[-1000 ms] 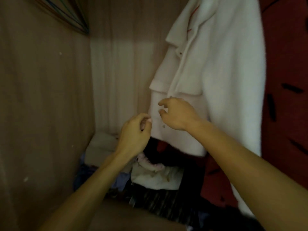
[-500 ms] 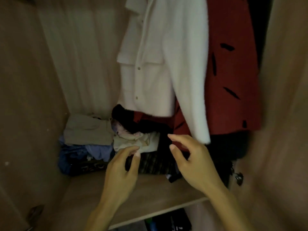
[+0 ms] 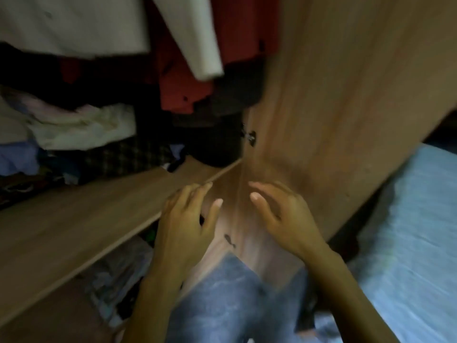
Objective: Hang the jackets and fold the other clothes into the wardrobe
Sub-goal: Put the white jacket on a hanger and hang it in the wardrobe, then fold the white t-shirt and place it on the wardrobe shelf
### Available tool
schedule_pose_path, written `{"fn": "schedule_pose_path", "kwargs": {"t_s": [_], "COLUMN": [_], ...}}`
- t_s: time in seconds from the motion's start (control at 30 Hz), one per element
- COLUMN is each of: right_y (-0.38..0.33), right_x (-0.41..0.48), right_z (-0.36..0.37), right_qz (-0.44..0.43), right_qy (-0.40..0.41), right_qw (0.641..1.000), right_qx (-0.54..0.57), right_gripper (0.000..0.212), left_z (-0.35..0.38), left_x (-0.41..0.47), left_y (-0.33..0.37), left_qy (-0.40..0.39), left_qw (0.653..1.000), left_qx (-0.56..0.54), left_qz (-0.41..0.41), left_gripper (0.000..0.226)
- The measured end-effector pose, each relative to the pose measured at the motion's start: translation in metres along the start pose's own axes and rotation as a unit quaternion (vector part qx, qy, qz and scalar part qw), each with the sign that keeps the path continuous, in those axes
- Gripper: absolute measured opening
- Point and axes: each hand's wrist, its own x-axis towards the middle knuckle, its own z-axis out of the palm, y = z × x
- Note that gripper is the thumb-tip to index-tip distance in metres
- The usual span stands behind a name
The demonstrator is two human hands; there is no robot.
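OK, status: both grips released, nothing in either. Left grip [image 3: 183,226] and right grip [image 3: 286,216] sit side by side just below frame centre, fingers spread and loosely bent, thumbs pointing at each other with a gap between. Both are in front of the brown wardrobe panel [image 3: 346,95], which fills 1 to 3 o'clock. Can't tell if any fingertip touches the wood, as the frame is motion-blurred.

White jacket [image 3: 74,23] is at 11 o'clock, its hem and one sleeve [image 3: 200,50] dropping in from the top edge. Red garment [image 3: 183,92] with small black marks hangs right behind it at 12 o'clock, against the sleeve. Something dark is beside that, too dim to name.

Wooden shelf [image 3: 74,219] runs from 9 o'clock toward centre, with its front edge just beside my left grip. At the back of it, 9 to 10 o'clock, is a clothes pile [image 3: 57,144]: cream cloth [image 3: 99,125] on top, a lilac-blue piece [image 3: 17,159] at the left edge, dark checked fabric [image 3: 128,157] underneath. Metal fitting [image 3: 251,138] is on the panel edge, just above centre.

Under the shelf at 7 o'clock is crinkled plastic-wrapped stuff [image 3: 118,273], contents unclear. My jeans [image 3: 230,305] are at 6 o'clock. Light blue bed sheet [image 3: 408,243] is at 4 o'clock.
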Motion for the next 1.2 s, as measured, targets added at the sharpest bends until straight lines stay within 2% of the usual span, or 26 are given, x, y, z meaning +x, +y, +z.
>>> {"fn": "schedule_pose_path", "kwargs": {"t_s": [0.13,0.2,0.37,0.5,0.63,0.73,0.93,1.1,1.2], "right_y": [0.023,0.036,0.058,0.082,0.103,0.121,0.136,0.138,0.149], "right_x": [-0.066,-0.094,-0.177,-0.250,-0.328,-0.411,-0.562,-0.656,-0.691], "right_z": [-0.029,-0.052,-0.108,-0.153,-0.205,-0.254,-0.328,-0.373,-0.391], "right_qz": [0.074,0.118,0.185,0.250,0.280,0.317,0.403,0.455,0.469], "right_qy": [0.035,0.064,0.126,0.150,0.191,0.259,0.347,0.438,0.460], "right_qw": [0.993,0.985,0.964,0.946,0.929,0.900,0.829,0.756,0.735], "right_qx": [-0.087,-0.110,-0.140,-0.140,-0.152,-0.151,-0.175,-0.176,-0.167], "right_gripper": [0.037,0.039,0.043,0.040,0.039,0.042,0.039,0.031,0.032], "left_z": [0.049,0.068,0.106,0.138,0.172,0.202,0.258,0.295,0.321], "left_x": [-0.027,-0.035,-0.063,-0.095,-0.140,-0.191,-0.278,-0.340,-0.366], "left_y": [0.034,0.063,0.138,0.208,0.284,0.360,0.491,0.566,0.601], "left_qy": [-0.099,-0.138,-0.241,-0.291,-0.319,-0.353,-0.396,-0.449,-0.468], "left_qw": [0.994,0.986,0.952,0.924,0.904,0.878,0.822,0.765,0.737], "left_qx": [-0.044,-0.064,-0.084,-0.100,-0.120,-0.141,-0.164,-0.180,-0.176], "left_qz": [0.021,0.062,0.172,0.225,0.258,0.292,0.375,0.425,0.455], "left_gripper": [0.062,0.066,0.060,0.062,0.060,0.065,0.053,0.056,0.056]}}
